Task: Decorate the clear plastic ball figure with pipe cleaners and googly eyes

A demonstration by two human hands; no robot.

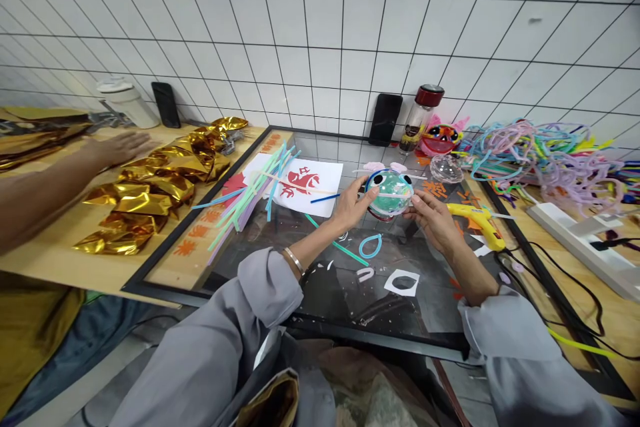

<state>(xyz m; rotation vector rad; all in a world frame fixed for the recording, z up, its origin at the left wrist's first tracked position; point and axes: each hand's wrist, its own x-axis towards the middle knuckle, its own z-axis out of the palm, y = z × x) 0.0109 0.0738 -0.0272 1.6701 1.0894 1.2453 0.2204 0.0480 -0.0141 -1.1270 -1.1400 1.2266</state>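
Observation:
A round clear-and-green craft ball (391, 185) with black eyes and pink pieces on top is held up over the dark glass mat. My left hand (354, 205) grips its left side, thumb on the front. At the right edge, the fingers of my right hand (435, 215) are closed on the ball. A pale pipe cleaner runs across its front between both hands; whether the fingers pinch it too, I cannot tell. Below lie a blue pipe cleaner loop (371, 246), a small pale U-shaped piece (365, 274) and white paper with a round hole (403, 273).
To the right are a yellow glue gun (477, 220), a power strip (575, 240) with cables, and tangled pipe cleaners (540, 153). On the left, more pipe cleaners (245, 197) overlap a red-printed sheet (325, 180). Gold foil (145, 193) lies near another person's hand (120, 147).

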